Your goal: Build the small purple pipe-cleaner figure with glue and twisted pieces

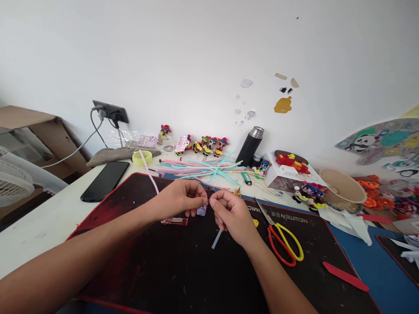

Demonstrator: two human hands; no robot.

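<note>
My left hand [186, 198] and my right hand [229, 213] meet above the dark desk mat [176, 270], fingertips almost touching. A tiny red piece shows between them, pinched by the left fingers. The right thumb and forefinger are pressed together at its other side; what they hold is too small to name. A small purple item [201, 211] hangs or lies just below the fingertips. Under the right hand a pale translucent strip [216, 240] sticks out. Near the left hand lies a small pink-red packet [175, 221].
Scissors with red and yellow handles [286, 244] lie open at the right, beside a red strip [345, 276]. Behind are pastel stems [209, 168], a black flask [249, 147] and several small dolls. A phone [104, 181] lies left.
</note>
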